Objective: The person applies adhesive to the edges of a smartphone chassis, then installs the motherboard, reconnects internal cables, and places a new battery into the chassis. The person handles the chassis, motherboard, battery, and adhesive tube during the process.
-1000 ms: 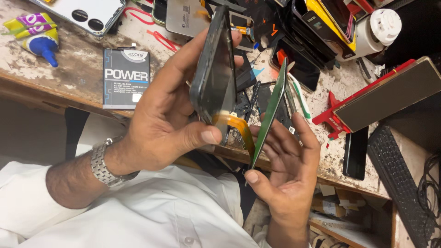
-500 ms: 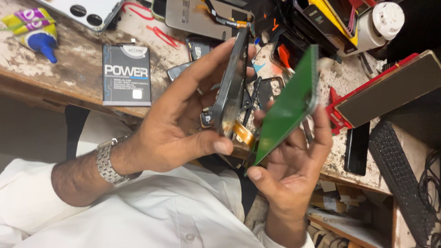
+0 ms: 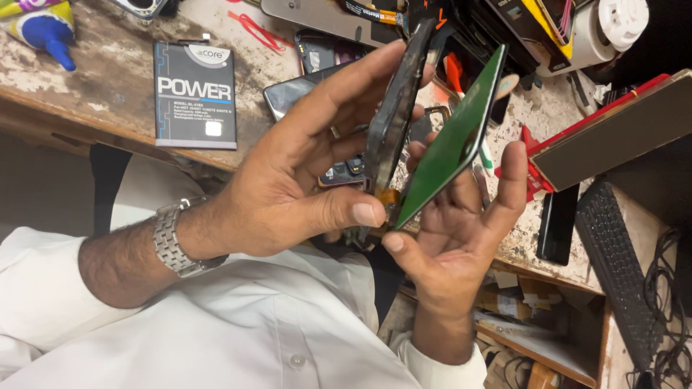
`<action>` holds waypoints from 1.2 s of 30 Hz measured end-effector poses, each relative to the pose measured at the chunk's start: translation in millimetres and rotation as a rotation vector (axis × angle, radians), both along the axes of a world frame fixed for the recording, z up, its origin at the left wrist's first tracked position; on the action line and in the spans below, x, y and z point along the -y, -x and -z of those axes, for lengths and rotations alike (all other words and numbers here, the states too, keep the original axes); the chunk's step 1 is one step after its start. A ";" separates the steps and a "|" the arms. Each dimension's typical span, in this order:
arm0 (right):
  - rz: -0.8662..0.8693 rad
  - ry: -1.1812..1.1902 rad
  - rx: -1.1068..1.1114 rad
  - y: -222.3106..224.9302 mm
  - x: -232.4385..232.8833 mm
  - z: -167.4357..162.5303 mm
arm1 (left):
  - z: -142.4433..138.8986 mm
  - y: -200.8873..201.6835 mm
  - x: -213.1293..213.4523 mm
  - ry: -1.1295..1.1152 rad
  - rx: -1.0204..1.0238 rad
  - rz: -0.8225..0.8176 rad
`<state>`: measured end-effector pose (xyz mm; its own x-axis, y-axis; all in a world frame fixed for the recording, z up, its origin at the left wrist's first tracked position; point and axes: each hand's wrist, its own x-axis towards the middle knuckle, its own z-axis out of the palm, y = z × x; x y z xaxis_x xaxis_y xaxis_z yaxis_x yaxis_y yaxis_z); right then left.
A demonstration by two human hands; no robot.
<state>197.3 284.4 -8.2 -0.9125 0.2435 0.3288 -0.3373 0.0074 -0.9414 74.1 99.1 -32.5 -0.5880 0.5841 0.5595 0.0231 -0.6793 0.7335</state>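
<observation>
My left hand (image 3: 288,180), with a metal watch on its wrist, grips a dark phone body (image 3: 393,122) edge-on, thumb near its lower end. In my right hand (image 3: 454,238) rests a green phone panel (image 3: 450,140), tilted away from the body, with fingers behind it and the thumb at its bottom corner. A short orange flex cable (image 3: 389,196) joins the two halves at the bottom. Both are held above the front edge of a worn workbench (image 3: 108,108).
A dark battery box (image 3: 194,94) lies on the bench at left, with a glue tube (image 3: 43,25) beyond it. Phone parts and tools crowd the back. A red-edged flat panel (image 3: 613,133), a black phone (image 3: 556,223) and a keyboard (image 3: 620,259) lie at right.
The green panel has swung further away from the dark body, showing more of its green face. Both hands have shifted slightly up and to the right.
</observation>
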 end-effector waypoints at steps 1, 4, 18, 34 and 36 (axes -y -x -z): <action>0.019 -0.004 0.005 0.8 -0.4 -0.6 | -0.3 0.4 0.3 0.005 -0.009 0.001; 0.017 -0.021 -0.008 0.6 1.8 -1.8 | -1.7 3.4 2.4 0.031 -0.044 -0.031; 0.024 0.036 -0.026 -2.5 5.4 -1.0 | -6.9 3.0 -3.5 0.085 -0.078 -0.059; 0.054 0.166 -0.067 -6.5 -12.7 8.2 | -18.7 2.4 -16.4 0.106 -0.075 0.011; 0.081 0.190 -0.075 -9.4 -18.3 11.3 | -20.6 2.5 -20.2 0.125 -0.134 -0.027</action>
<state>206.7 302.7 -19.5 -0.8620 0.3792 0.3365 -0.4122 -0.1378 -0.9006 71.6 119.4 -11.8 -0.5294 0.6393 0.5577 0.1428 -0.5809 0.8014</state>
